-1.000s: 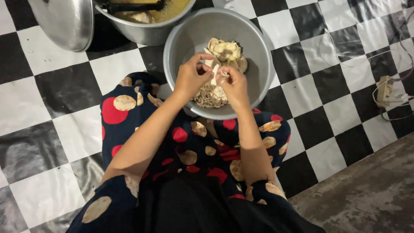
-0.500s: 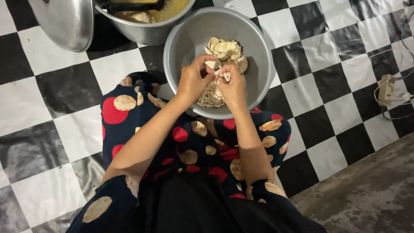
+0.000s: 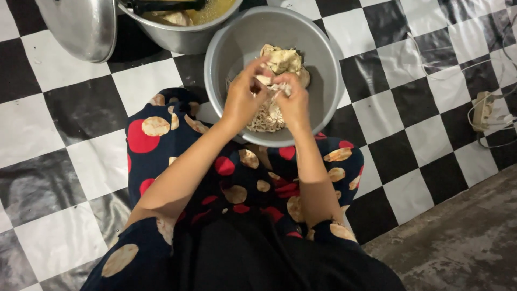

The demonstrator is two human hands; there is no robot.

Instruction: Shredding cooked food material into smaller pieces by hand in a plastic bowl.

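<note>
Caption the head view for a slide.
Seated on a checkered floor mat, both hands, left hand and right hand, pull apart pale cooked meat over a grey metal bowl.

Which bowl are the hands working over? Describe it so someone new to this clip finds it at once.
On the black-and-white checkered floor mat, look just beyond the person's spotted lap. The grey metal bowl there holds pale chunks and a shredded pile, with the left hand and right hand meeting above it. Unlike the neighbouring pot, it holds no yellow broth.

pot [image 3: 177, 32] with broth, lid [image 3: 81, 27], checkered mat [image 3: 409, 124], cable [image 3: 484, 110].
</note>
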